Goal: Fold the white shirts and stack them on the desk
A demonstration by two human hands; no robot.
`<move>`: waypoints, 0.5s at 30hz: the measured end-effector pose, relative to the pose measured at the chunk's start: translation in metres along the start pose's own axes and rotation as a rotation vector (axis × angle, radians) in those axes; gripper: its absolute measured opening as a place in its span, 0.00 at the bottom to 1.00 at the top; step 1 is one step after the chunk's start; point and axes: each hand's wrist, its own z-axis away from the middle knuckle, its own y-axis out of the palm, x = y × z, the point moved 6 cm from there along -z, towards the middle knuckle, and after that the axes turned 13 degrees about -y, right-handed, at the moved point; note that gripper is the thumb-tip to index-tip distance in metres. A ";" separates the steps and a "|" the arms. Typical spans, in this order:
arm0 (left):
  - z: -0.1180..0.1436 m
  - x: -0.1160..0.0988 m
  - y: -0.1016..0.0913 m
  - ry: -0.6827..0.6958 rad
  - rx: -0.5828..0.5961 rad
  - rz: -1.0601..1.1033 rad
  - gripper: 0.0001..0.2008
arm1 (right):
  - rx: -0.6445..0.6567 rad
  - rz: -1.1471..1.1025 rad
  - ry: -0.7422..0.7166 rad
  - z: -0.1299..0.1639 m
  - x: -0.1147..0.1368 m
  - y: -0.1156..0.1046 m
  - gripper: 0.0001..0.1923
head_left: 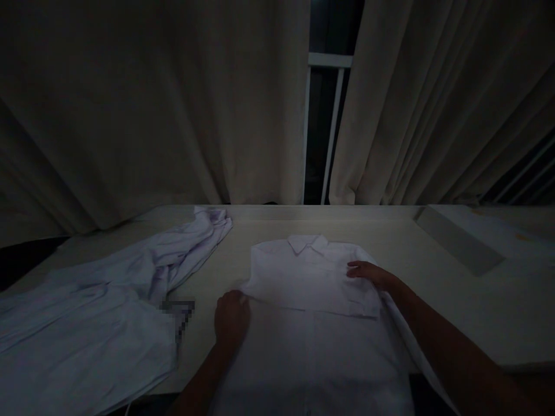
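Note:
A white collared shirt (310,271) lies flat on the table (455,289) in front of me, collar at the far end, with its sleeves folded across the chest. My left hand (231,319) pinches the left edge of the folded sleeve. My right hand (372,275) rests flat on the right side of the fold, fingers pointing left. The shirt's lower part runs toward me and off the table's near edge.
A heap of crumpled white garments (108,300) covers the left part of the table. Beige curtains (151,115) hang behind, parted at a dark window frame (329,115). A raised ledge (459,240) sits at the right back. The room is dim.

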 end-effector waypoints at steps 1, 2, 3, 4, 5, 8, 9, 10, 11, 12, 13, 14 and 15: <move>-0.004 0.005 -0.003 -0.013 -0.041 0.007 0.17 | 0.024 0.131 -0.014 -0.001 0.004 -0.003 0.32; -0.008 0.007 -0.004 -0.005 -0.074 0.000 0.20 | 0.046 0.265 -0.016 -0.001 0.006 -0.004 0.30; -0.012 0.007 -0.004 0.022 -0.090 -0.013 0.22 | 0.067 0.395 -0.012 -0.002 0.008 -0.004 0.26; -0.015 0.006 -0.003 0.056 -0.084 -0.023 0.22 | 0.092 0.519 -0.006 -0.004 0.011 -0.003 0.21; -0.019 0.004 -0.001 0.089 -0.065 -0.032 0.21 | 0.115 0.609 0.000 -0.007 0.015 0.000 0.17; -0.031 0.003 0.007 0.114 0.006 -0.051 0.14 | 0.147 0.657 -0.028 -0.022 0.034 0.011 0.13; -0.035 0.006 0.009 0.096 0.019 -0.053 0.13 | 0.148 0.649 -0.062 -0.029 0.043 0.014 0.14; -0.039 0.009 0.011 0.064 0.030 -0.056 0.13 | 0.139 0.618 -0.110 -0.035 0.053 0.017 0.15; -0.043 0.014 0.014 0.025 0.045 -0.060 0.13 | 0.110 0.561 -0.151 -0.041 0.062 0.018 0.17; -0.046 0.018 0.016 -0.018 0.061 -0.066 0.13 | 0.065 0.494 -0.176 -0.045 0.068 0.017 0.18; -0.048 0.023 0.019 -0.058 0.076 -0.075 0.13 | 0.010 0.428 -0.181 -0.047 0.070 0.015 0.18; -0.050 0.027 0.021 -0.094 0.086 -0.085 0.12 | -0.045 0.376 -0.167 -0.047 0.069 0.012 0.18; -0.051 0.029 0.022 -0.118 0.085 -0.093 0.12 | -0.092 0.345 -0.137 -0.045 0.065 0.009 0.18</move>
